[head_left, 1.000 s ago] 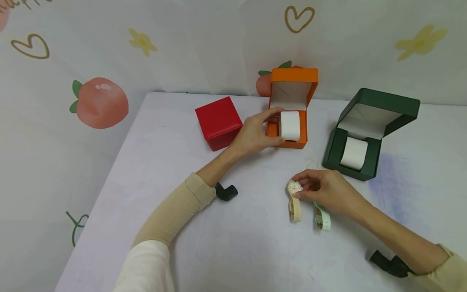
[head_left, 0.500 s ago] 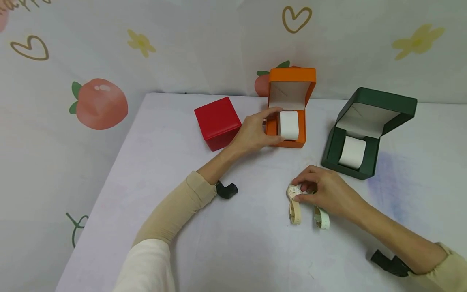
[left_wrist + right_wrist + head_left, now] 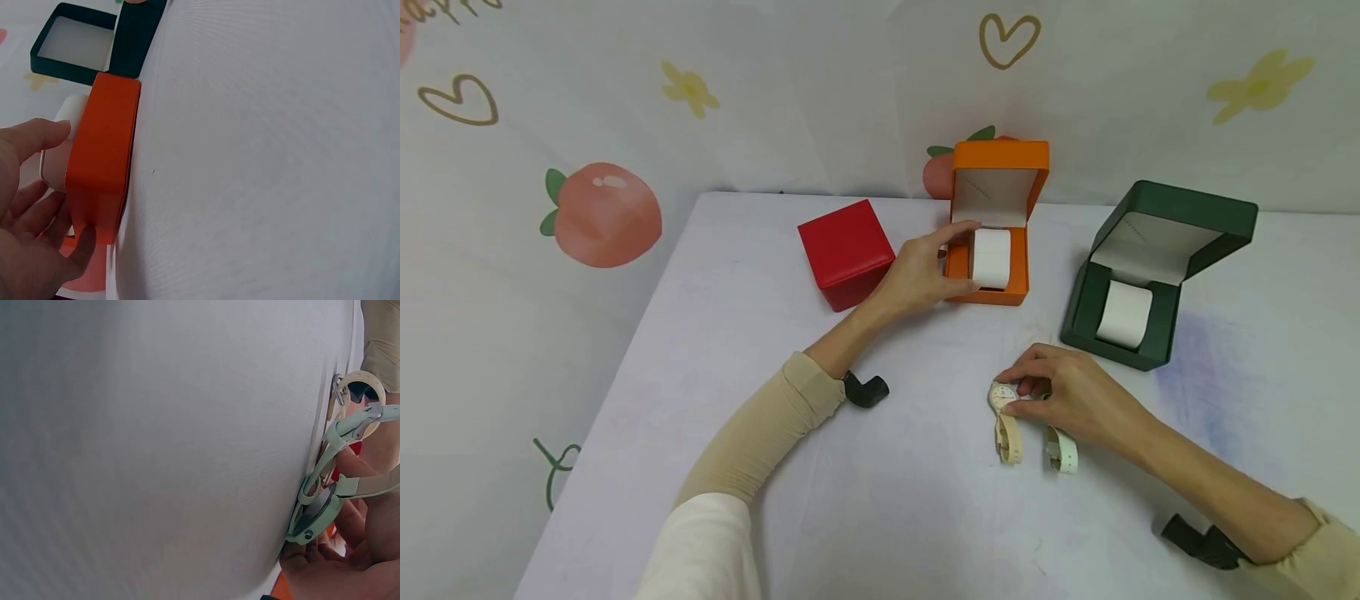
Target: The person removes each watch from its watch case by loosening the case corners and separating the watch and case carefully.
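In the head view, my left hand point(image 3: 917, 271) grips the white cushion point(image 3: 991, 258) inside the orange watch box point(image 3: 1000, 154), whose lid stands up. Its thumb point(image 3: 47, 132) lies on the cushion in the left wrist view, and its little finger touches the box's side. My right hand point(image 3: 1078, 387) pinches a cream wristwatch point(image 3: 1003, 396) at its round face, with the looped strap hanging toward me. A mint-green wristwatch point(image 3: 1063, 452) lies just beside it, partly hidden under that hand; the right wrist view shows its case point(image 3: 322, 515) up close.
To the right stands a dark green watch box point(image 3: 1225, 212), lid up, with a white cushion point(image 3: 1125, 314) in it. A closed red box point(image 3: 846, 250) sits left of the orange one, right by my left forearm. Behind the white table point(image 3: 880, 500) hangs a patterned backdrop point(image 3: 820, 92).
My right hand has lowered slightly toward me with the cream watch. The white cushion under my left hand has shifted a touch left in the orange box.
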Motion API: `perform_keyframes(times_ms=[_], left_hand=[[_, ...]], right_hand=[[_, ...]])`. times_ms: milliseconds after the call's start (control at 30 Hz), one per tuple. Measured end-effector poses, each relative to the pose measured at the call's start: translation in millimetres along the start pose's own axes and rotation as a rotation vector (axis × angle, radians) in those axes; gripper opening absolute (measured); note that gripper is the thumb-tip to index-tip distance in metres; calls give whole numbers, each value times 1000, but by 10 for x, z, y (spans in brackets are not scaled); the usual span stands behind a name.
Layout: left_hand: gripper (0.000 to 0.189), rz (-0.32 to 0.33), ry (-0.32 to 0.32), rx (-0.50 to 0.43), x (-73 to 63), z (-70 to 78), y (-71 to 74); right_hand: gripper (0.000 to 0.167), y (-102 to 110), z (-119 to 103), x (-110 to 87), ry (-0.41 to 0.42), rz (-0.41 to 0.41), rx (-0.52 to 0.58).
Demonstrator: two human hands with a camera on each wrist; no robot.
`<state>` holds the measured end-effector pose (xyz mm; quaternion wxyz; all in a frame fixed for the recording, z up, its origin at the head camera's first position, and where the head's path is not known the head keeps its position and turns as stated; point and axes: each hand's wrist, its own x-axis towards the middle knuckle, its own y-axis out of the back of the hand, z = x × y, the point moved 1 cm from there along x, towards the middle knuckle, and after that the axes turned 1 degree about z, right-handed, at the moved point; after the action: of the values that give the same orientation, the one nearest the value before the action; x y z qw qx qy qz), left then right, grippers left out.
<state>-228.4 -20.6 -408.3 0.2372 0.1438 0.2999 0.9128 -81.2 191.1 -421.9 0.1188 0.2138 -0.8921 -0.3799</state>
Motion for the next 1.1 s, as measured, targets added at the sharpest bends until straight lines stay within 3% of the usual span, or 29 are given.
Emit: perform_keyframes(times_ms=[367,767,1100], left_hand=[[68,-20,50,83,18,26,11],[69,-60,46,172,35,92,33],[63,-39,50,141,34,81,25]], right_hand=[[30,3,-7,9,2,0,-28],[29,-9,-22,-10,-1,27,-31],[29,-34,-30,-8,4,55,-25]])
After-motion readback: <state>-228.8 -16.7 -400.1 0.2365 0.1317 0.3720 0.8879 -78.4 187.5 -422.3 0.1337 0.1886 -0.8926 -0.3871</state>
